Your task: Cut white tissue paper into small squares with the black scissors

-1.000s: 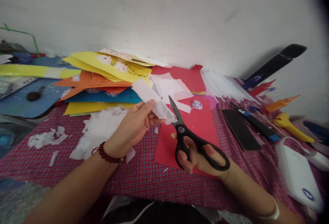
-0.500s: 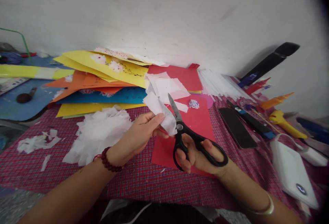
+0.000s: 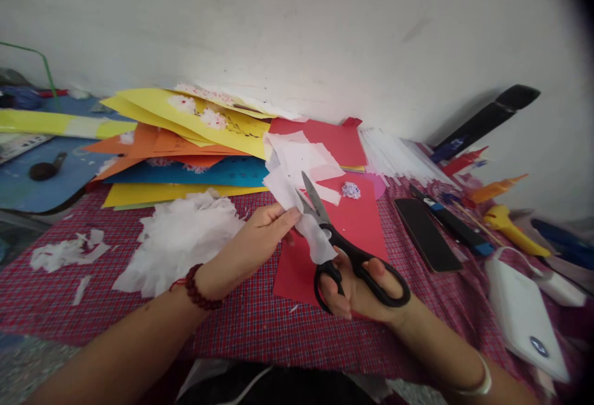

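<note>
Between thumb and fingers my left hand (image 3: pixel 262 231) pinches a white tissue paper piece (image 3: pixel 284 189), whose lower end curls over the scissors' pivot. My right hand (image 3: pixel 355 281) has its fingers through the black handles of a pair of scissors (image 3: pixel 359 253). The scissor blades are parted and point up and away, with the paper at the left blade. Under both lies a red sheet (image 3: pixel 297 281). Farther back, more white paper sheets (image 3: pixel 309 157) rest on it, beside a small crumpled white-and-purple paper ball (image 3: pixel 351 190).
A pile of white paper pieces (image 3: pixel 180 238) and scraps (image 3: pixel 65 256) lie on the checked cloth (image 3: pixel 250 343) at left. Coloured sheets (image 3: pixel 195 173) are stacked behind. To the right are a phone (image 3: pixel 427 235), a utility knife (image 3: pixel 457 222), a yellow glue gun (image 3: pixel 515 231) and a white power bank (image 3: pixel 526 312).
The lower end of the tissue paper has swung right across the scissors' pivot. My left hand has shifted slightly right, and the scissor blades stand wider apart.
</note>
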Demonstrator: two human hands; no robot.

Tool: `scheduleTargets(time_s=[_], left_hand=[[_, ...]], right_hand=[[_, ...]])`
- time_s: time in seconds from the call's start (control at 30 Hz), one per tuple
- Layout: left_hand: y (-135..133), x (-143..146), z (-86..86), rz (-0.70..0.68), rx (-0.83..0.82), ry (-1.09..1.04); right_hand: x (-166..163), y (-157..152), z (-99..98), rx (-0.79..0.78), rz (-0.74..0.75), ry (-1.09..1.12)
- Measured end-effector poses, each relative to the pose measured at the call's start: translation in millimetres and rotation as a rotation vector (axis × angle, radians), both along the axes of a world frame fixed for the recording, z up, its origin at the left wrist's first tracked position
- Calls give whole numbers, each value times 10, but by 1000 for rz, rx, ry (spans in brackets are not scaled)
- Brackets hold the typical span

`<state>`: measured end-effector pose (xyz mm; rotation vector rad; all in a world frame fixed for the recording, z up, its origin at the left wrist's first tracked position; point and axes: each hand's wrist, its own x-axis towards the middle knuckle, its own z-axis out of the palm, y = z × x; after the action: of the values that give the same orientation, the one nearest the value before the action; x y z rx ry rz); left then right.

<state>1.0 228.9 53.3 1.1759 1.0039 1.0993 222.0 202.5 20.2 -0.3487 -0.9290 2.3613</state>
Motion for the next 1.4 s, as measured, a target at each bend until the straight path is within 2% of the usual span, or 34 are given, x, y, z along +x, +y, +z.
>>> scheduleTargets(time_s=[0.13, 0.23, 0.53, 0.67, 0.77, 0.83, 0.93, 1.03, 1.17, 1.27, 1.33, 1.4], left_hand=[[-2, 9, 9, -51, 45, 77], [-16, 27, 9, -118, 7, 93], [-18, 87, -7, -213, 50, 187], [-21, 87, -5, -235, 10, 242], [-30, 87, -4, -238, -22, 257], [-38, 94, 5, -222, -49, 185], [-43, 106, 37, -103, -115, 54], [-28, 97, 77, 48, -139, -53], [5, 60, 100, 79, -138, -116], [18, 48, 99, 36, -154, -126], [19, 52, 96, 7, -154, -133], [13, 63, 89, -26, -152, -137]], right_hand=[[4, 14, -9, -16, 49, 88], [12, 20, -15, -2, 36, 114], [29, 23, 12, -15, -9, 78], [37, 1, 8, 49, -41, 1], [23, -8, -11, 122, -89, -44], [16, 7, -9, 128, -109, -65], [57, 72, 65, 154, -142, -119], [199, 175, 237, 330, -289, -298], [503, 283, 485, 696, -524, -868], [732, 269, 537, 976, -537, -1262], [860, 217, 497, 1153, -481, -1469], [960, 158, 431, 1266, -399, -1586]])
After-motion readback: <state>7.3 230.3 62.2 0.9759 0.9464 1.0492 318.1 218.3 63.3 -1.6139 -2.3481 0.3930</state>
